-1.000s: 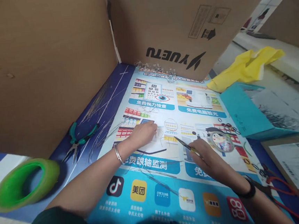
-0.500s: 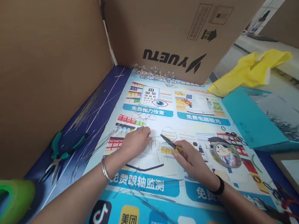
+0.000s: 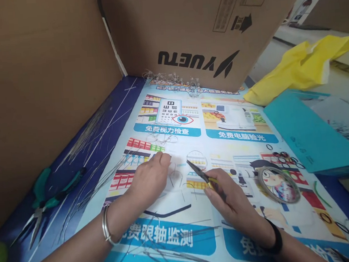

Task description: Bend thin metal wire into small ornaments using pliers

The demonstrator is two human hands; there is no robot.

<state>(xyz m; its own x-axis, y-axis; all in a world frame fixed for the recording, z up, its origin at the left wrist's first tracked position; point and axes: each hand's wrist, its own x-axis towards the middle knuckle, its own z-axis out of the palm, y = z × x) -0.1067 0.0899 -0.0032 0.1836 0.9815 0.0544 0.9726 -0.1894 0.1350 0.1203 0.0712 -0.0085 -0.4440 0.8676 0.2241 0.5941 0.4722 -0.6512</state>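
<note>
My left hand [image 3: 151, 178] rests on the printed poster [image 3: 236, 138], fingers curled down and pinched on a thin bent wire [image 3: 174, 176] lying there. My right hand [image 3: 225, 193] is closed round small yellow-handled pliers [image 3: 201, 173], whose dark tips point up and left toward the wire, a little to the right of my left fingertips. A silver bangle sits on my left wrist and a black band on my right.
Teal-handled pliers [image 3: 44, 197] and several straight wires [image 3: 92, 134] lie at the left. Cardboard walls [image 3: 35, 78] stand at the left and back. A clear tape roll [image 3: 278, 183], small black rings [image 3: 283, 158], a teal folder [image 3: 309, 135] and a yellow cloth [image 3: 300, 69] are at the right.
My right hand with the pliers has moved left toward my left hand and the wire. The view has shifted, so the green tape roll has slid almost out at the left.
</note>
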